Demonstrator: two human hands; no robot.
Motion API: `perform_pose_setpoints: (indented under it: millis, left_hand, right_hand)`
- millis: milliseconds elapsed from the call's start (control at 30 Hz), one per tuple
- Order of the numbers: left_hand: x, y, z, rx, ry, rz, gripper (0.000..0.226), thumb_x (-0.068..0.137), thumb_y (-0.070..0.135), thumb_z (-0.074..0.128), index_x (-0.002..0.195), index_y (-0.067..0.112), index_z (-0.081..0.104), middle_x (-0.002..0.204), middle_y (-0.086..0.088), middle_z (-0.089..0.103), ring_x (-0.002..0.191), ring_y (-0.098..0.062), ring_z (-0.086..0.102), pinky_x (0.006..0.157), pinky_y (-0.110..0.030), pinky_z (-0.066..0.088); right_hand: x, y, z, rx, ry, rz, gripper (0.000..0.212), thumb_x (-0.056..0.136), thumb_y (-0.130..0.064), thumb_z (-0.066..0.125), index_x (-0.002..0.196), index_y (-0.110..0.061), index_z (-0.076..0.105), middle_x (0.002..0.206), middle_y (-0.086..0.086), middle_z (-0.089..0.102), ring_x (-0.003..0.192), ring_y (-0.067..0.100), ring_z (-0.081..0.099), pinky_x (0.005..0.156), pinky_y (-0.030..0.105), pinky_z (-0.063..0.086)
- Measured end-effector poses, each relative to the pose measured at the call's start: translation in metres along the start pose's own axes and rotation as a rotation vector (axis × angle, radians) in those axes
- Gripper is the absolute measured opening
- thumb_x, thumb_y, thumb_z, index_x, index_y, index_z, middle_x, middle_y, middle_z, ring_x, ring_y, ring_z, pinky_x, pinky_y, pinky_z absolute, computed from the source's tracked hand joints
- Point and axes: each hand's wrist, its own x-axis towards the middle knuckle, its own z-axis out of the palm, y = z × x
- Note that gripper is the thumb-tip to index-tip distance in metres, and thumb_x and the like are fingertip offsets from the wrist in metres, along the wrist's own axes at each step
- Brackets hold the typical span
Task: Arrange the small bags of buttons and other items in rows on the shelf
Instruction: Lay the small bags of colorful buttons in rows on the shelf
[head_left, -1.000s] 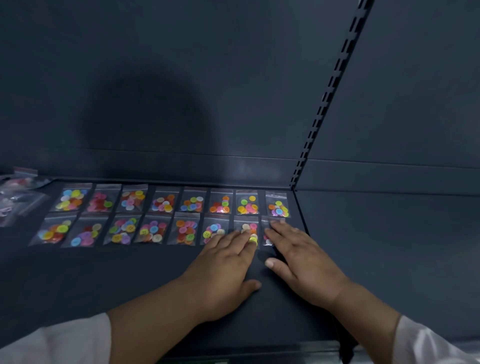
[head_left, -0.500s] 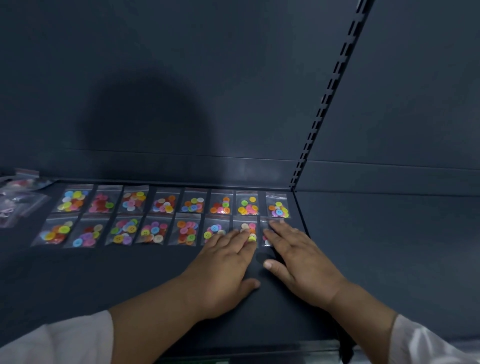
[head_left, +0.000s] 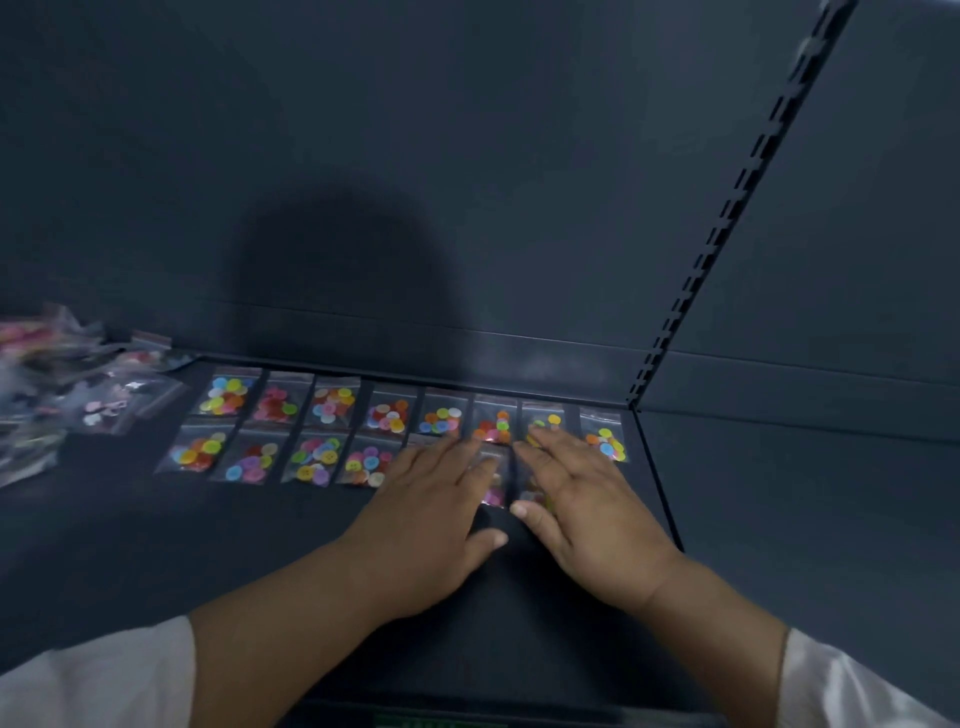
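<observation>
step: squaring front-row bags (head_left: 494, 486) mid-frame on the shelf (head_left: 208, 545) | left hand (head_left: 431, 514), right hand (head_left: 587, 514) flat, fingers straight, pressing them | next, I reckon: fetch from loose pile (head_left: 62, 395), left edge

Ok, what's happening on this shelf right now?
A person is laying small bags of coloured buttons in two rows on a dark shelf. The left hand and right hand lie flat, fingers straight, on bags at the right end of the front row. The back row holds eight bags. A loose pile of bags sits far left.
</observation>
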Motion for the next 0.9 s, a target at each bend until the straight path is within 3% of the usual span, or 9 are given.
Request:
perform_pose_setpoints:
  millis: [267, 567, 733, 900]
  left_hand:
    - [-0.047, -0.074, -0.023, 0.060, 0.073, -0.156, 0.070, 0.094, 0.056, 0.032, 0.151, 0.024, 0.006, 0.159, 0.001, 0.000, 0.145, -0.016, -0.004, 0.114, -0.031, -0.006]
    - [-0.130, -0.185, -0.054, 0.079, 0.105, -0.315, 0.070, 0.092, 0.063, 0.026, 0.150, 0.026, 0.013, 0.158, 0.001, 0.010, 0.145, -0.016, 0.004, 0.115, -0.034, 0.001]
    - [-0.176, -0.248, -0.066, 0.067, 0.145, -0.348, 0.093, 0.071, 0.069, 0.000, 0.149, 0.022, 0.023, 0.154, 0.001, 0.026, 0.141, -0.017, 0.022, 0.113, -0.033, 0.013]
    - [-0.214, -0.308, -0.067, 0.018, 0.205, -0.406, 0.066, 0.089, 0.060, 0.038, 0.145, 0.025, 0.031, 0.147, 0.004, 0.038, 0.134, -0.017, 0.035, 0.107, -0.034, 0.024]
  right_hand:
    - [0.051, -0.072, 0.008, -0.079, -0.017, -0.131, 0.082, 0.079, -0.065, 0.004, 0.150, -0.026, 0.013, 0.159, -0.003, 0.008, 0.146, 0.018, 0.001, 0.113, 0.030, -0.008]
    - [0.117, -0.201, 0.025, -0.007, -0.032, -0.294, 0.079, 0.080, -0.061, 0.010, 0.146, -0.022, 0.029, 0.157, 0.001, 0.020, 0.144, 0.020, 0.016, 0.111, 0.026, -0.003]
    - [0.149, -0.274, 0.041, 0.043, -0.050, -0.336, 0.079, 0.079, -0.064, 0.012, 0.146, -0.025, 0.030, 0.155, -0.003, 0.024, 0.141, 0.017, 0.020, 0.112, 0.023, 0.007]
    - [0.174, -0.333, 0.058, 0.092, -0.045, -0.367, 0.054, 0.093, -0.048, 0.041, 0.140, -0.022, 0.039, 0.141, -0.004, 0.041, 0.127, 0.017, 0.037, 0.105, 0.026, 0.028]
